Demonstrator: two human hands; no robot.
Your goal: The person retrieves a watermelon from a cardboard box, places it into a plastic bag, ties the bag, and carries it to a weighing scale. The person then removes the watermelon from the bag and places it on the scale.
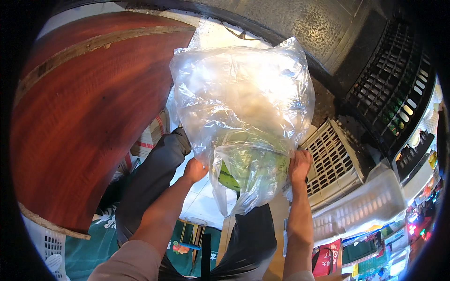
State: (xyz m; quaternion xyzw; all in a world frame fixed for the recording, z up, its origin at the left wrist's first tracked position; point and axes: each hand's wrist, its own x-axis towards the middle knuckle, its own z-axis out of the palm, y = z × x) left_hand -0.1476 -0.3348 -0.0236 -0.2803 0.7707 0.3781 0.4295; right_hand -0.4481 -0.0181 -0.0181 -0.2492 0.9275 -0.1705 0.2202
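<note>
A large clear plastic bag [225,87] fills the middle of the view, crumpled and shiny with glare. Inside its lower part shows a large green rounded thing [260,161], which looks like a watermelon; a brighter patch with dark stripes is visible at its left. My left hand [195,171] has its fingers closed at the bag's lower left edge. At the lower right edge, my right hand [300,165] grips the gathered film. A loose flap of the bag hangs between the two hands, above my dark trousers [251,235]. Glare hides the upper contents.
A reddish-brown wooden board [105,102] takes up the left side. On the right stand a beige slotted plastic crate [327,158], a black lattice crate [376,87] and a translucent bin [362,207]. A red bag [327,258] bearing writing lies at the lower right.
</note>
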